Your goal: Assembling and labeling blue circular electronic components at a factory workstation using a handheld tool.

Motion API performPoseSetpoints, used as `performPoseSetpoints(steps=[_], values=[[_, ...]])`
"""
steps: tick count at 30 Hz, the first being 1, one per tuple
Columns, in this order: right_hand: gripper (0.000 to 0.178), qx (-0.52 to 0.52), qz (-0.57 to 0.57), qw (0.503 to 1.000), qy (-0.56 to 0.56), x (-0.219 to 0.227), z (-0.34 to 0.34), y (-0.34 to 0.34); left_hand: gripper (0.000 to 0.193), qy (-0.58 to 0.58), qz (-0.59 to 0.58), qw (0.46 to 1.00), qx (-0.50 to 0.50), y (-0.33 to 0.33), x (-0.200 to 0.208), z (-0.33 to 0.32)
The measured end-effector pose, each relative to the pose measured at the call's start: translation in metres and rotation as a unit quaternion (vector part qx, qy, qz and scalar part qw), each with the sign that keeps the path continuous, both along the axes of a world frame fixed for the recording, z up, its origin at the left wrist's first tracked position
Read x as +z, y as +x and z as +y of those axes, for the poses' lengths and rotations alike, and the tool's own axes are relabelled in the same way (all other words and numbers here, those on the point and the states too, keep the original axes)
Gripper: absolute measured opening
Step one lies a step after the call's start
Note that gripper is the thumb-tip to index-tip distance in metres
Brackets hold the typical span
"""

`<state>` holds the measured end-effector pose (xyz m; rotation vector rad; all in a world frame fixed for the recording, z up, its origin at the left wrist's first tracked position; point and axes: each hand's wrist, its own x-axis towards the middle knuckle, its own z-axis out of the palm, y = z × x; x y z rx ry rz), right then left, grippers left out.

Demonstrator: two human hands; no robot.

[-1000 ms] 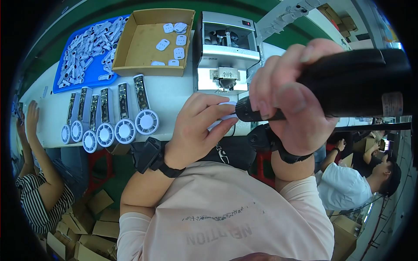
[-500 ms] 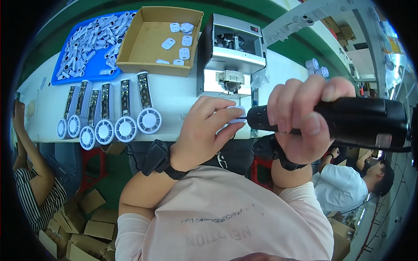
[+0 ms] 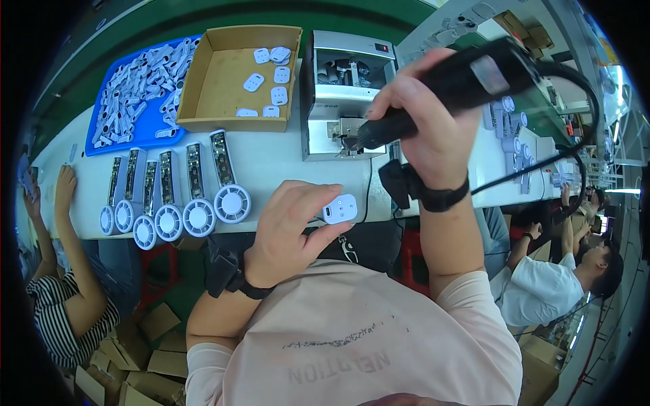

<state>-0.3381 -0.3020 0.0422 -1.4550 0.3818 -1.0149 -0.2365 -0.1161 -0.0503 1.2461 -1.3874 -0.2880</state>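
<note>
Between the thumb and fingers of my left hand (image 3: 288, 227) is a small white rounded plastic piece (image 3: 340, 209), with dark holes in its face, held above the table's near edge. My right hand (image 3: 433, 111) is wrapped around a black corded electric screwdriver (image 3: 467, 78), tilted with its nose down to the left. That nose is at the front of a silver and black screw feeder (image 3: 350, 95), by its metal outlet block; the bit's very tip is too dark to make out. Several similar white pieces (image 3: 279, 94) lie in a cardboard tray left of the feeder.
Several white handheld bodies with round vented ends and exposed circuit boards (image 3: 198, 216) stand in a row at left. Behind them is a blue tray (image 3: 164, 134) of white parts, beside the cardboard tray (image 3: 233, 124). The screwdriver's cord (image 3: 542, 164) loops at right. Co-workers sit on both sides.
My right hand has lifted the screwdriver off the white piece and swung it up and left to the feeder. My left hand has drawn the piece down and left, turning its face up.
</note>
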Motion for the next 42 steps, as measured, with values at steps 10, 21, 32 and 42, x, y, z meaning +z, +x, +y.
performPoseSetpoints(steps=[10,21,32,42], values=[[0.034,0.009,0.105,0.993,0.047,-0.028,0.011,-0.006,0.056,-0.005,-0.001,1.0,0.012,0.005,-0.003,-0.008],[0.04,0.247,-0.103,0.957,-0.115,0.059,0.027,-0.038,0.05,-0.006,0.016,1.0,0.003,0.003,0.003,-0.015],[0.04,0.19,-0.073,0.976,-0.082,0.037,0.032,-0.025,0.049,-0.003,0.027,1.0,0.016,0.006,0.0,-0.018],[0.04,0.207,-0.08,0.972,-0.071,0.033,0.036,-0.029,0.043,-0.028,0.012,0.999,-0.021,0.005,-0.006,-0.019]])
